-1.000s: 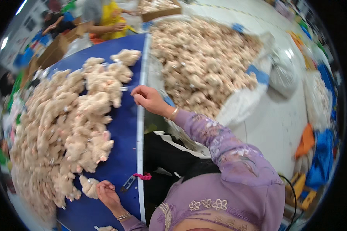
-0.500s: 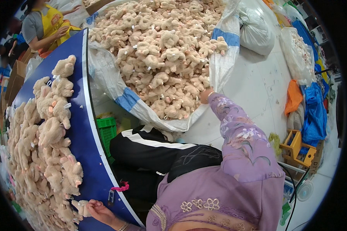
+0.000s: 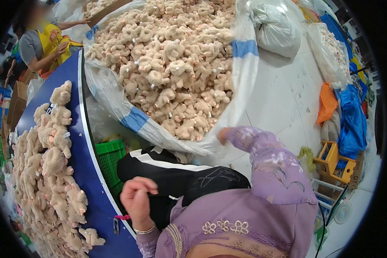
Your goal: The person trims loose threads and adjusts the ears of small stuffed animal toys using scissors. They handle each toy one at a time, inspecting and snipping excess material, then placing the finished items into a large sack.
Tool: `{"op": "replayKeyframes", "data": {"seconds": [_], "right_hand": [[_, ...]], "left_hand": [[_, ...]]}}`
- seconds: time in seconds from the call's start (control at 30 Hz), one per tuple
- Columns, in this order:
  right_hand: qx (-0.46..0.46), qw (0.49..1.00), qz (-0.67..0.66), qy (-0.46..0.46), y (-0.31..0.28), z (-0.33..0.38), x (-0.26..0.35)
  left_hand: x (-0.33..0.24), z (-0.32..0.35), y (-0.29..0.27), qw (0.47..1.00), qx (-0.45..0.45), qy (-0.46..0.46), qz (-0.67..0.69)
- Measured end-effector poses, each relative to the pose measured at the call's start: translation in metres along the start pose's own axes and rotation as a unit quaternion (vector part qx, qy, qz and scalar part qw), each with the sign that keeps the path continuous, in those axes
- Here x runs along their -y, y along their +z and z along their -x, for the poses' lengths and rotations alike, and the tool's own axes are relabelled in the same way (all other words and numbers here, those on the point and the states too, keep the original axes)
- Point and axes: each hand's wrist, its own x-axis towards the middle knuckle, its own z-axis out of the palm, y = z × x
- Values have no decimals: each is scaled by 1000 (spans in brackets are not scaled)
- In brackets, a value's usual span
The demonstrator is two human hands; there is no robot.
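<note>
Head view: both my hands show, the left closer to me.
Left hand (image 3: pixel 138 198): raised just right of the table (image 3: pixel 96 202), fingers loosely curled, nothing visible in it.
Right hand (image 3: pixel 222 135): at the sack's (image 3: pixel 185 146) near rim, blurred; I cannot tell how far its fingers bend or whether they grip anything.
Heaped toys (image 3: pixel 178 66): beige plush, filling the sack ahead of my right hand.
Table toys (image 3: pixel 56 161): more beige plush, left of my left hand.
Tool (image 3: pixel 116 225): just left of my left wrist, with a pink cord (image 3: pixel 123 217).
Crate (image 3: pixel 110 158): green, ahead of my left hand.
Co-worker (image 3: pixel 32 49): far ahead and left of my left hand.
</note>
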Motion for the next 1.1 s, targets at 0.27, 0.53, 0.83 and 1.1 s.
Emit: {"op": "replayKeyframes", "data": {"seconds": [0.27, 0.53, 0.83, 1.1], "right_hand": [[-31, 971, -238, -12, 32, 118, -62], [7, 945, -326, 12, -38, 282, -53], [65, 918, -382, 80, 3, 190, -44], [50, 921, -355, 153, 3, 192, -46]], "left_hand": [[97, -74, 34, 919, 233, -140, -285], [221, -103, 61, 620, 444, 56, -645], [195, -120, -47, 632, 236, -93, -732], [174, -113, -40, 656, 291, -42, -695]]}}
